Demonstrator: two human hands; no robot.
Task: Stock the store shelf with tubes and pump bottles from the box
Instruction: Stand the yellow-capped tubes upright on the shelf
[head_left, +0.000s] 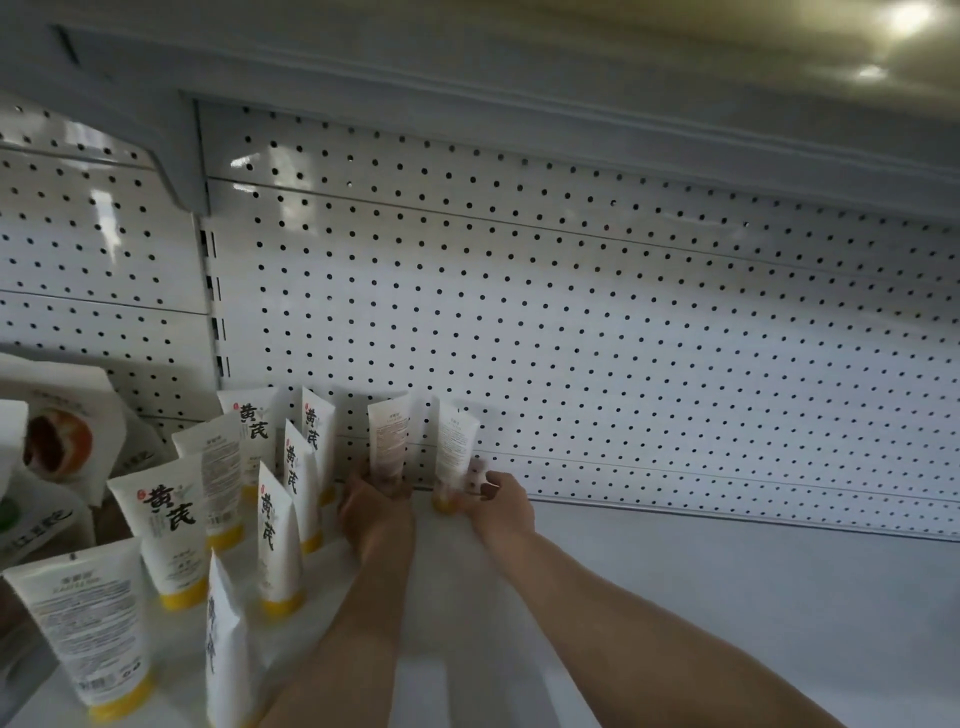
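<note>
Two white tubes with yellow caps stand cap-down at the back of the white shelf (701, 597), against the pegboard wall. My left hand (376, 512) grips the lower end of the left tube (388, 439). My right hand (496, 501) holds the base of the right tube (454, 444), its yellow cap showing beside my fingers. Both tubes show their printed back labels. Several more tubes of the same kind (166, 525) stand in rows on the left part of the shelf. The box is not in view.
A white pegboard back panel (623, 338) runs behind the shelf, with another shelf's underside above. White pouches with a food picture (57, 441) sit in the neighbouring bay at far left. Bare shelf surface stretches to the right of my arms.
</note>
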